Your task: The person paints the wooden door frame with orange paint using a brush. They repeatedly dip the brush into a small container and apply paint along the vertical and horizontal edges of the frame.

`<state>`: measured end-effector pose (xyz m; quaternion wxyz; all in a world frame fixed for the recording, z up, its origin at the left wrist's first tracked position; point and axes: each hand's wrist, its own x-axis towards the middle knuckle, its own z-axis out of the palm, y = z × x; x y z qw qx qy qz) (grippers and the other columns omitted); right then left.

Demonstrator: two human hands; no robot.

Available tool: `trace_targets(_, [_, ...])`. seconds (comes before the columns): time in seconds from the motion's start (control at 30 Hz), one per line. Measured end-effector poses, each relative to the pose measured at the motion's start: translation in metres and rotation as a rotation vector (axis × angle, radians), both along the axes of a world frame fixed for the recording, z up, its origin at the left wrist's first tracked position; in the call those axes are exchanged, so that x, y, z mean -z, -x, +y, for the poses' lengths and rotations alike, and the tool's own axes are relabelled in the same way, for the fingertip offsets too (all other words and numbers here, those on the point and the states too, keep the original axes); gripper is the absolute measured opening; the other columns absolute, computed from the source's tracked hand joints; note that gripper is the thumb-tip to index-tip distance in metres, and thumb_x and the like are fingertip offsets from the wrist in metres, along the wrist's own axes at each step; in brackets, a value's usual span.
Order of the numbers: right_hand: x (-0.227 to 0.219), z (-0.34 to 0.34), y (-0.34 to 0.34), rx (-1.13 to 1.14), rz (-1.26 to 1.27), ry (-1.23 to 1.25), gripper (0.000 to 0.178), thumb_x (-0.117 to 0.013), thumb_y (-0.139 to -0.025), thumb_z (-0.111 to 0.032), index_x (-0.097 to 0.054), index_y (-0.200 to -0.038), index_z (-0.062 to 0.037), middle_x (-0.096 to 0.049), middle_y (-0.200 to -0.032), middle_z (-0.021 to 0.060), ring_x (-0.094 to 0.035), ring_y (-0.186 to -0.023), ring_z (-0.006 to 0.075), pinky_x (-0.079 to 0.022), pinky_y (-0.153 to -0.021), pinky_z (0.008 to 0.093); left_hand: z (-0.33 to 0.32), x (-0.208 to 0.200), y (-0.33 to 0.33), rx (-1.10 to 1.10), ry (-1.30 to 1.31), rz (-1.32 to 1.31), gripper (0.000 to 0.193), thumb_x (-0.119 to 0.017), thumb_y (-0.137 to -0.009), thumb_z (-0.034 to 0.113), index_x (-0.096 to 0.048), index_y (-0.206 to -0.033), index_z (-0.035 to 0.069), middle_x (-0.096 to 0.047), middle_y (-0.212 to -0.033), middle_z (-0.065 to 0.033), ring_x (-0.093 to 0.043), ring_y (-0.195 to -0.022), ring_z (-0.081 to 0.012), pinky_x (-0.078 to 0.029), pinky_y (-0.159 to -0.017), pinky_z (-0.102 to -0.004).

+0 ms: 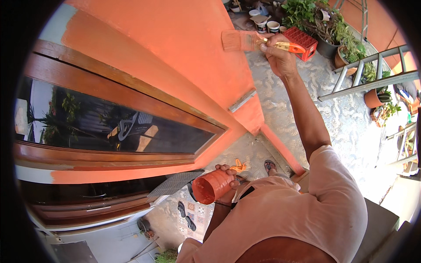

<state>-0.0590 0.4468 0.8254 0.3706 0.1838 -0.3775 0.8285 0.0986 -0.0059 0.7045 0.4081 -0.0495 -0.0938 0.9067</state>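
Observation:
My right hand (279,53) is raised, its fingers closed round the handle of a wide paintbrush (252,40). The brush has an orange-and-yellow handle, and its paint-coated bristles meet the edge of the orange wall (184,39). Lower down, my left hand (229,175) grips a round, orange-smeared paint container (213,186) from its side and base. The mouth of the container faces the wall side, with orange paint coating its inside. Part of my left hand is hidden behind the container.
A wood-framed window (118,118) is set in the wall at left, where pale unpainted patches (57,22) show. A metal ladder (368,72) stands at right. Potted plants (333,39), a red crate (302,41) and paint buckets (272,27) are at the back. Sandals (186,215) lie below.

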Motion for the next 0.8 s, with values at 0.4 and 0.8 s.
trace_targets(0.4, [0.026, 0.015, -0.023, 0.121, -0.050, 0.135, 0.018, -0.073, -0.090, 0.012, -0.069, -0.096, -0.0044, -0.073, -0.109, 0.0109, -0.071, -0.105, 0.0230, -0.058, -0.093, 0.0378, -0.007, -0.013, -0.009, -0.039, 0.009, 0.046, 0.043, -0.064, -0.099, 0.036, -0.060, -0.137, 0.014, -0.055, -0.136, -0.0063, -0.050, -0.130, -0.0282, -0.052, -0.091, -0.0526])
trace_targets(0.8, [-0.003, -0.012, -0.047, 0.280, -0.100, 0.130, 0.025, -0.079, -0.099, -0.018, -0.068, -0.103, 0.0045, -0.078, -0.100, 0.0240, -0.075, -0.064, 0.0229, -0.061, -0.052, 0.0294, -0.010, -0.009, -0.008, -0.054, 0.019, 0.052, 0.044, -0.063, -0.100, 0.037, -0.060, -0.137, 0.013, -0.056, -0.135, -0.0068, -0.050, -0.129, -0.0282, -0.052, -0.090, -0.0524])
